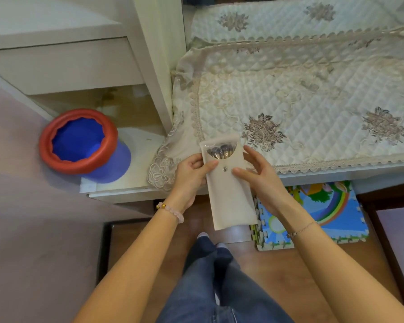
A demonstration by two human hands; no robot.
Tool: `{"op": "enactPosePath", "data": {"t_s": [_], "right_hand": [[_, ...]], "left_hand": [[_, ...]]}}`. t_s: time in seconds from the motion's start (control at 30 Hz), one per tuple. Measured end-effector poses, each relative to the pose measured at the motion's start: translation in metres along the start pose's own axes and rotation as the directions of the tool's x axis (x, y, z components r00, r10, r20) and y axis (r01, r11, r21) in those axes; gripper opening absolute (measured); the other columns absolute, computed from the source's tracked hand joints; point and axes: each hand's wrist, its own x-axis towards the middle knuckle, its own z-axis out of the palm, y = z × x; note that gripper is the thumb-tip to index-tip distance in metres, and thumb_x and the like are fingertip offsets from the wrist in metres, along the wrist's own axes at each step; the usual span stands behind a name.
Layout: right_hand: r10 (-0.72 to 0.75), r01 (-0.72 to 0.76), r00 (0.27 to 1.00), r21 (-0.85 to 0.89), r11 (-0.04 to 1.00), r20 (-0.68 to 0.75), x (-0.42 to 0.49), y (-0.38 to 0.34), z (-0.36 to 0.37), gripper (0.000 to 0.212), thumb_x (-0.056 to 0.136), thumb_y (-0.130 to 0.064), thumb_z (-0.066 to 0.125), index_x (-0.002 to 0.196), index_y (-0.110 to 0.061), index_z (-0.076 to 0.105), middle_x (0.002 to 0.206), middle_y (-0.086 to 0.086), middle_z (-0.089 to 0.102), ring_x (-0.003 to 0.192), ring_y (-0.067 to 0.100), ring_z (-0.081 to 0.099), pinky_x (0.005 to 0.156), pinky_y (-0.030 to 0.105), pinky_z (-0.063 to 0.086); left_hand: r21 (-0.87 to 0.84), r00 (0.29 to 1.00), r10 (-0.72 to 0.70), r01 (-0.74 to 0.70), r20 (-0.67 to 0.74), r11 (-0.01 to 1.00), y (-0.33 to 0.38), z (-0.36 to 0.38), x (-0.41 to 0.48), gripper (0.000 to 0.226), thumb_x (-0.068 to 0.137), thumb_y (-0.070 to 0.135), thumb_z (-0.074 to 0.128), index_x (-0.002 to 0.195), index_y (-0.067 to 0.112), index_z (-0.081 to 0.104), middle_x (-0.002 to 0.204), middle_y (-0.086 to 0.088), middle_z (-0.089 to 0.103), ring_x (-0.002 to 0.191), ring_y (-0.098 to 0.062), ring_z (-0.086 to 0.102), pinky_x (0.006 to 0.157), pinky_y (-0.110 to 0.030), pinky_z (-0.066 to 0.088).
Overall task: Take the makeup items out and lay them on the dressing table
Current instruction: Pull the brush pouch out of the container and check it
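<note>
A beige fabric pouch (pixel 231 197) with a metal snap stands upright in front of the dressing table's front edge. Its flap is open, and several makeup brushes (pixel 221 153) with dark tips show in the curved opening at the top. My left hand (pixel 191 176) grips the pouch's left side, thumb across its front. My right hand (pixel 259 176) holds the right side, thumb near the snap, fingers spread behind. The dressing table (pixel 336 176) is covered by a quilted cream cloth (pixel 301 101) with lace trim and brown flower patches.
A blue bin with a red rim (pixel 79 143) stands on a low shelf at the left, below a white drawer unit (pixel 63 64). Colourful foam mats (pixel 324 213) lie on the wooden floor under the table. My legs in jeans are below.
</note>
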Motion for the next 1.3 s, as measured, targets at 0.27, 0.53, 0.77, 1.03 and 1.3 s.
{"op": "enactPosePath", "data": {"t_s": [0.27, 0.53, 0.77, 1.03, 1.3], "right_hand": [[0.084, -0.082, 0.995, 0.026, 0.996, -0.063, 0.055, -0.005, -0.016, 0.069, 0.077, -0.004, 0.07, 0.139, -0.014, 0.04, 0.121, 0.002, 0.06, 0.105, 0.015, 0.064, 0.088, 0.03, 0.054], [0.063, -0.049, 0.975, 0.07, 0.996, -0.215, 0.104, -0.013, -0.027, 0.056, 0.076, 0.004, 0.07, 0.127, -0.007, 0.051, 0.1, 0.004, 0.07, 0.085, 0.011, 0.07, 0.074, 0.026, 0.057], [0.006, -0.028, 0.969, -0.087, 0.996, -0.248, 0.138, -0.023, -0.032, 0.049, 0.075, -0.004, 0.072, 0.122, -0.008, 0.057, 0.094, 0.001, 0.072, 0.086, 0.017, 0.07, 0.079, 0.036, 0.057], [-0.02, -0.027, 0.946, -0.142, 0.989, -0.323, 0.15, -0.018, -0.032, 0.044, 0.074, -0.008, 0.074, 0.115, -0.009, 0.063, 0.092, 0.002, 0.072, 0.083, 0.014, 0.07, 0.077, 0.032, 0.058], [-0.117, 0.025, 0.944, -0.285, 0.958, -0.309, 0.146, -0.013, -0.029, 0.047, 0.079, -0.018, 0.071, 0.123, -0.013, 0.058, 0.105, 0.004, 0.068, 0.09, 0.011, 0.065, 0.083, 0.027, 0.054]], "left_hand": [[0.033, 0.998, -0.057, 0.056, 0.018, 0.998, 0.014, 0.009, 0.052, 0.027, 0.081, 0.005, 0.067, 0.107, 0.002, 0.062, 0.097, -0.011, 0.07, 0.085, -0.02, 0.069, 0.076, -0.035, 0.057], [0.148, 0.998, -0.029, 0.036, -0.048, 0.988, 0.011, 0.028, 0.107, 0.015, 0.076, 0.013, 0.073, 0.09, 0.01, 0.068, 0.09, -0.011, 0.072, 0.084, -0.022, 0.07, 0.082, -0.043, 0.056], [0.232, 0.994, 0.005, 0.022, -0.112, 0.973, 0.017, 0.039, 0.142, 0.01, 0.077, 0.017, 0.073, 0.084, 0.015, 0.067, 0.087, -0.01, 0.072, 0.081, -0.022, 0.07, 0.078, -0.045, 0.057], [0.263, 0.999, 0.016, -0.003, -0.048, 0.965, 0.021, 0.033, 0.151, 0.025, 0.077, 0.002, 0.07, 0.101, 0.006, 0.067, 0.089, -0.009, 0.071, 0.085, -0.021, 0.069, 0.082, -0.037, 0.056], [0.272, 0.998, 0.044, -0.031, -0.042, 0.962, 0.019, 0.03, 0.147, 0.033, 0.076, 0.0, 0.069, 0.108, 0.003, 0.062, 0.09, -0.008, 0.069, 0.085, -0.02, 0.068, 0.08, -0.036, 0.056]]}}
